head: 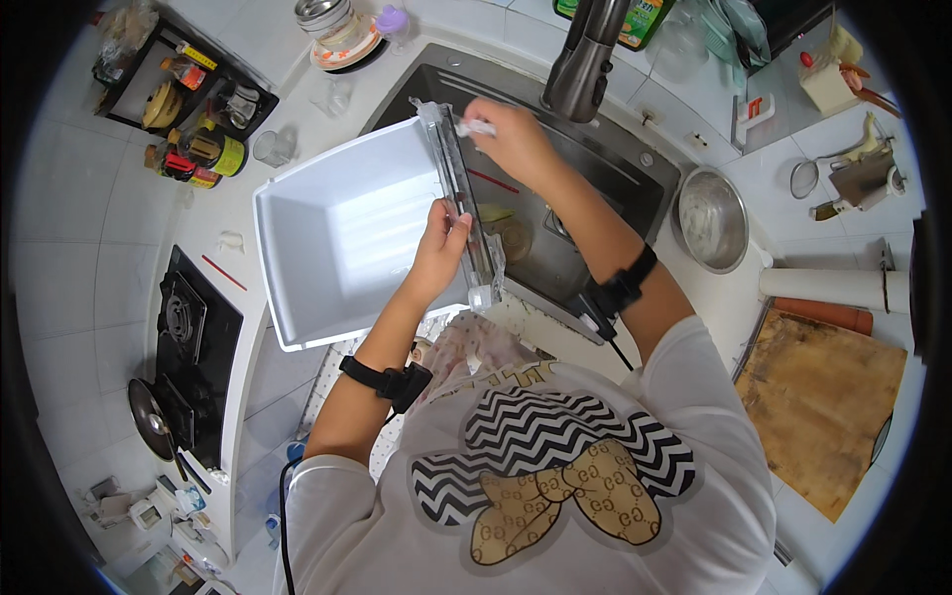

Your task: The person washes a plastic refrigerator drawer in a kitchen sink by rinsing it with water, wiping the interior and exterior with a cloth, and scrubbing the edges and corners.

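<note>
A white plastic drawer-like bin (297, 238) is tilted over the counter and the left part of the sink, its inside facing up. Along its right side runs a glossy clear-and-dark front panel (451, 160) with clear end pieces. My left hand (440, 244) grips this panel near its middle, thumb on top. Above the sink, my right hand (509, 134) pinches a small crumpled white wipe or tissue (476, 129) close to the panel's far end. The right hand is slightly blurred. My left hand hides part of the panel.
The dark sink (550, 260) holds a red stick (494, 181) and a round translucent item (515, 239). A faucet (580, 74) rises behind. Around stand a metal bowl (712, 219), a drinking glass (274, 149), sauce bottles (216, 149), a gas stove (197, 327) and a cutting board (822, 401).
</note>
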The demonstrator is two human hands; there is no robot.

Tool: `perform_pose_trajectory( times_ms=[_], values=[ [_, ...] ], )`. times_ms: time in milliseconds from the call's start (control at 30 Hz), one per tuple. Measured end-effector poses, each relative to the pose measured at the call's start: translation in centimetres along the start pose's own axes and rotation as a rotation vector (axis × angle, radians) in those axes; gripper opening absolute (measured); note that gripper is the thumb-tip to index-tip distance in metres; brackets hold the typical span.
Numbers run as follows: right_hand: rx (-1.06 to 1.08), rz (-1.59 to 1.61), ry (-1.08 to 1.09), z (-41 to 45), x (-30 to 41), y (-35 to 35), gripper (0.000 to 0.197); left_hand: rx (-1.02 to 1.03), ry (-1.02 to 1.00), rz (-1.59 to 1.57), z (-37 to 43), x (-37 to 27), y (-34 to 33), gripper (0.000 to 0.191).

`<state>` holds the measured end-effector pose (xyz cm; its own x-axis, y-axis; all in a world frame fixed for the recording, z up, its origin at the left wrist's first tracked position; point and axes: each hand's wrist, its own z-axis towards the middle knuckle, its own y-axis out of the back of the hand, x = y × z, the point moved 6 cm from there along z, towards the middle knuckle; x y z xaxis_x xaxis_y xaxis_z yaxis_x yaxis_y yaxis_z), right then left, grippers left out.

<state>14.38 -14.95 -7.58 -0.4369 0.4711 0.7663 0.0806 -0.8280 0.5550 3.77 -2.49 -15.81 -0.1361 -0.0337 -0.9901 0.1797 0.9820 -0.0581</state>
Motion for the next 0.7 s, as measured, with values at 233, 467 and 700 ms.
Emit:
perform_pose_trajectory(
  times_ms=[233,467,700],
  values=[
    [0.165,-0.47,0.143,1.7,-0.4,-4.9,0.014,0.02,0.023,0.045,-0.2,-0.1,-0.3,0.017],
    [0.203,-0.01,0.445,1.1,-2.4,-1.6,0.02,-0.02,-0.047,0.133,-0.1,-0.6,-0.4,0.018],
    [-0.191,0.001,0.229,2.8,-0.3,0.5,0.022,-0.054,-0.083,0.052,0.0,0.9,0.2,0.019]
  ],
)
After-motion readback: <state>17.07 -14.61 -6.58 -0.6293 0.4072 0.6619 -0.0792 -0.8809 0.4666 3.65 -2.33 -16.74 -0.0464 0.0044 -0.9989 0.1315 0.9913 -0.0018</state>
